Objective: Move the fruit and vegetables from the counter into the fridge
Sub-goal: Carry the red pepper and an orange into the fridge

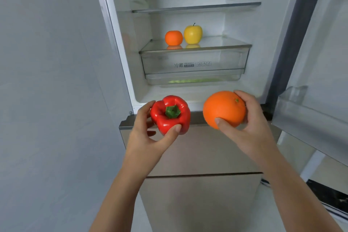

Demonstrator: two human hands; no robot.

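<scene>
My left hand grips a red bell pepper with a green stem, held just below the open fridge compartment. My right hand holds a large orange beside it, at the same height. Inside the fridge, a small orange and a yellow apple stand side by side on the glass shelf above a clear drawer. The counter is not in view.
The fridge door stands open on the right, its door bin close to my right hand. A grey wall fills the left. An upper glass shelf is bare. Closed lower fridge drawers lie under my arms.
</scene>
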